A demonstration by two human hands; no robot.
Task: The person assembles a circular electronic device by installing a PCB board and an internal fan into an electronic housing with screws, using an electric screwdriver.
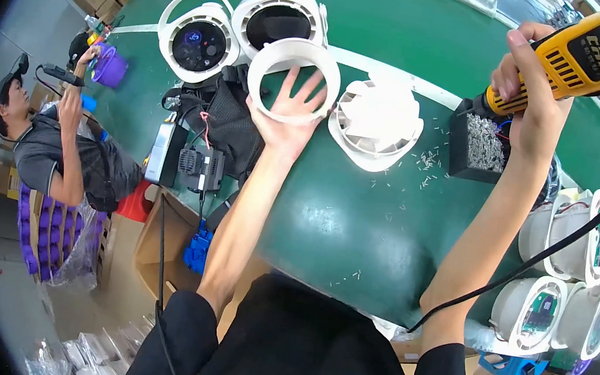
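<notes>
My left hand [282, 136] is palm up with fingers spread, holding a white plastic ring [300, 48] whose opening shows the fingers. My right hand [533, 86] is wrapped round a yellow electric screwdriver [586, 59] with a black cable. Its dark nose points down at the edge of a black box [459, 155] full of small screws [484, 144]. Between the hands a white ribbed round housing [377, 118] lies on the green table [356, 226]. Loose screws [428, 161] are scattered beside it.
Two white round units with dark faces, one nearer [198, 47] and one behind [281, 24], stand left. Black mesh fabric [235, 128] lies below them. White housings with circuit boards [539, 313] line the right. The screwdriver's cable [578, 230] crosses my right forearm. A co-worker [74, 156] works at left.
</notes>
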